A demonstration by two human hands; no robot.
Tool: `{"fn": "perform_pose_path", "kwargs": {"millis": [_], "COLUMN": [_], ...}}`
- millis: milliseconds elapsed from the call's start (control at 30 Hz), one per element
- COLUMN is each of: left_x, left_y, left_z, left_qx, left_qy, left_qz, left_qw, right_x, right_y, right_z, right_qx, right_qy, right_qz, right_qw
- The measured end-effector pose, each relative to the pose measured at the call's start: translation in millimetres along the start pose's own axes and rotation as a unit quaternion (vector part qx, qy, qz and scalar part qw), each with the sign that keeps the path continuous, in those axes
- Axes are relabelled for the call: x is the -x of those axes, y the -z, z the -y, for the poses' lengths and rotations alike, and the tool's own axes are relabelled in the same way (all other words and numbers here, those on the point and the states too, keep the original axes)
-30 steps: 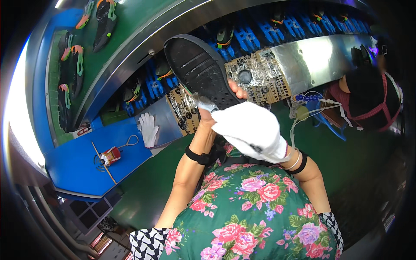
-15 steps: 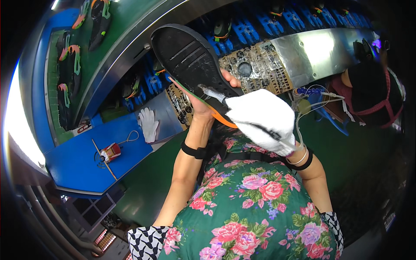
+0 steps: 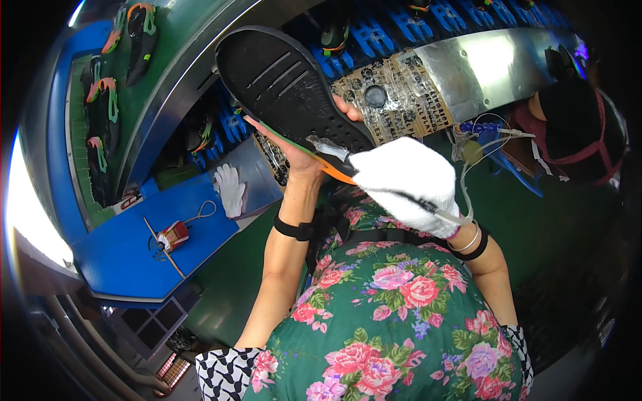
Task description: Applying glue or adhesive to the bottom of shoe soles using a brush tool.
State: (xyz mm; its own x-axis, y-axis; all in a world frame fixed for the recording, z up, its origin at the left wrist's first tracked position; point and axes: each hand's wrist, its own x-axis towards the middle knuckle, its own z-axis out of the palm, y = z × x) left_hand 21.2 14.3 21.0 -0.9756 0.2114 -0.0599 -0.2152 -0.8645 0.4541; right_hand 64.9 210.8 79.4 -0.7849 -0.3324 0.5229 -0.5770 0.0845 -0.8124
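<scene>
My bare left hand (image 3: 302,159) holds up a black shoe sole (image 3: 277,77) with an orange and green edge, gripping it from beneath with fingers at both sides. The hollow inner face, with ribs and small holes, is turned up toward me. In a white knit glove, my right hand (image 3: 411,177) is closed around a brush (image 3: 329,147), whose pale, wet-looking bristles lie against the sole near its lower end. The glove hides the brush's handle. A thin tube (image 3: 467,180) runs to the gloved hand.
On the blue side table (image 3: 120,267) stands a small red can (image 3: 174,235) with a stick, beside a white glove (image 3: 230,189). Shoes lie on a green conveyor (image 3: 77,134) at left. Taped cardboard (image 3: 408,100) covers part of the bench ahead; another person (image 3: 568,134) is at right.
The sole has shifted a little to the left and up in my left hand's grip. The brush stays at the sole's lower part, with its bristles slightly lower in view.
</scene>
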Motion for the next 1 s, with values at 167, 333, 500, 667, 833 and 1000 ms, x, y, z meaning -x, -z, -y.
{"fn": "perform_pose_path", "kwargs": {"millis": [167,333,500,667,833,1000], "left_x": [0,-2,-5,-7,-11,-12], "left_y": [5,5,8,12,7,9], "left_z": [-2,-4,-6,-8,-10,-10], "left_qx": [-0.039,-0.047,-0.049,-0.077,-0.05,-0.056], "left_qy": [0.003,0.0,0.005,0.001,0.011,0.001], "left_qz": [0.002,-0.021,-0.028,-0.046,-0.008,-0.003], "left_qw": [0.999,0.999,0.998,0.996,0.999,0.998], "right_x": [7,3,3,3,4,7], "right_y": [-7,0,-3,3,2,5], "right_z": [-7,-10,-8,-16,-14,-20], "right_qx": [-0.054,-0.033,-0.051,-0.042,-0.058,-0.061], "right_qy": [-0.018,-0.024,-0.046,-0.052,-0.037,-0.063], "right_qz": [-0.006,-0.041,-0.021,-0.031,0.001,-0.022], "right_qw": [0.998,0.998,0.997,0.997,0.998,0.996]}}
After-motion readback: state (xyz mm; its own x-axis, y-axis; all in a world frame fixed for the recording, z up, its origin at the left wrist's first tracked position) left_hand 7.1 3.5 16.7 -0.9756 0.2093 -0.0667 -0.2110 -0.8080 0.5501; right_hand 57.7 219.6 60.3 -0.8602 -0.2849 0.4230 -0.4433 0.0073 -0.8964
